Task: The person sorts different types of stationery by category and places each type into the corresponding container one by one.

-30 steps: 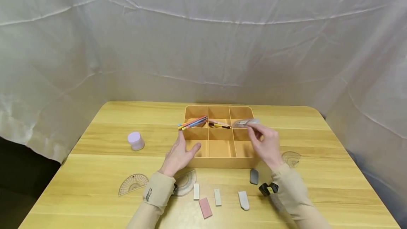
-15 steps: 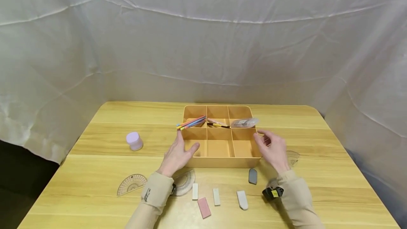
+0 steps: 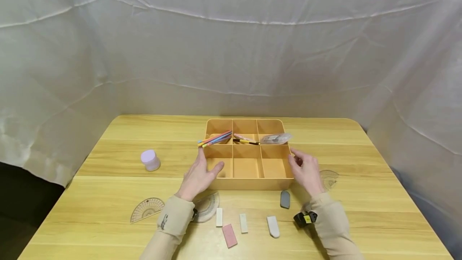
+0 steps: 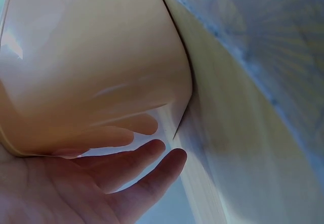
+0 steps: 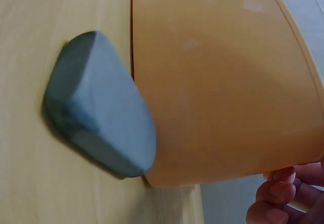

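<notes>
Organizer tray [image 3: 249,183], orange plastic w/ nine compartments, sits mid-table on the wooden table [image 3: 108,159], pushed a bit toward the far side. Both hands are at its near corners. Left hand [image 3: 198,175] rests against the near-left corner, fingers relaxed and straight, thumb hooked over the rim; wrist cam shows those fingers [image 4: 121,138] laid along the smooth outer wall, not clamped. Right hand [image 3: 306,171] is at the near-right corner, fingers loosely curled, touching or just off the wall, can't tell which, and holding nothing afaict.

Handling guess: rigid, light, glossy plastic, so prob slippery on the sides. Best hold imo is both side rims, thumbs over the lip, and keep it level bc the stuff in the back row is loose.

Back row: colored pencils [image 3: 213,138] in the left compartment sticking out over the edge, a pen or two [image 3: 247,140] in the middle, clear plastic packet [image 3: 276,138] on the right.

Smaller bits: lilac jar [image 3: 150,160] off to the left, protractors [image 3: 147,208] near front, another [image 3: 329,178] by the right hand. Gray eraser [image 3: 285,199] lies just beside the tray's front wall, touching it per the right wrist cam. Row of white and pink erasers [image 3: 229,235] near the front edge.
</notes>
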`<state>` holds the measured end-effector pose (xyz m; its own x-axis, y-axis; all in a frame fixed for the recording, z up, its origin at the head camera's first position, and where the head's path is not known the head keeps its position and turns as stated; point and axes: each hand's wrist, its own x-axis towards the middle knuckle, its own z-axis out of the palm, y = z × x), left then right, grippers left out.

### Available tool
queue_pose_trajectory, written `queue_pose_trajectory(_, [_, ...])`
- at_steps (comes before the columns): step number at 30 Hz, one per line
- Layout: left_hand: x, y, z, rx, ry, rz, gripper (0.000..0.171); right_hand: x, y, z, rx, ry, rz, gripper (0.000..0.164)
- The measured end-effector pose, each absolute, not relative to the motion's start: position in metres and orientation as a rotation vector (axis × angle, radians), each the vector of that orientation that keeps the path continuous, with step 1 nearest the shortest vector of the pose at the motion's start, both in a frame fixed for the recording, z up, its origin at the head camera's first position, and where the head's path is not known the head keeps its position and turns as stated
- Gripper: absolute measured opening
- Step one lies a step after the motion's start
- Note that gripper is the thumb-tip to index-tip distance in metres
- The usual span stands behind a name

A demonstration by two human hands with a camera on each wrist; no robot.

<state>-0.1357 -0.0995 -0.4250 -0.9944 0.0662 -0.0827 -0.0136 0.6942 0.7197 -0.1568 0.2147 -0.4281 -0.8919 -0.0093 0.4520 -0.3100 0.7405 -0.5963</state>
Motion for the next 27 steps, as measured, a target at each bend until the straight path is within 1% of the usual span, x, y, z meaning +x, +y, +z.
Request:
queue_pose_trajectory(9, [-0.131,-0.111,-0.423,0.066,2.784,1.245,0.104,-0.156,0.211,-0.43,0.232,-2.522,0.95,0.028])
queue_pose_trajectory(13, [-0.127,-0.126,-0.416,0.099,2.783,1.219,0.1,-0.156,0.21,-0.431,0.223,-2.524,0.95,0.027])
queue_pose_trajectory(19, [-0.13,-0.164,-0.408,0.162,2.877,1.03,0.088,-0.156,0.21,-0.431,0.221,-2.524,0.949,0.027])
queue_pose_trajectory(23, [-0.136,-0.197,-0.406,0.139,2.932,0.92,0.082,-0.156,0.21,-0.431,0.223,-2.521,0.95,0.027])
queue_pose_trajectory(27, [-0.141,-0.226,-0.407,0.103,2.928,0.841,0.084,-0.156,0.21,-0.432,0.223,-2.513,0.959,0.027])
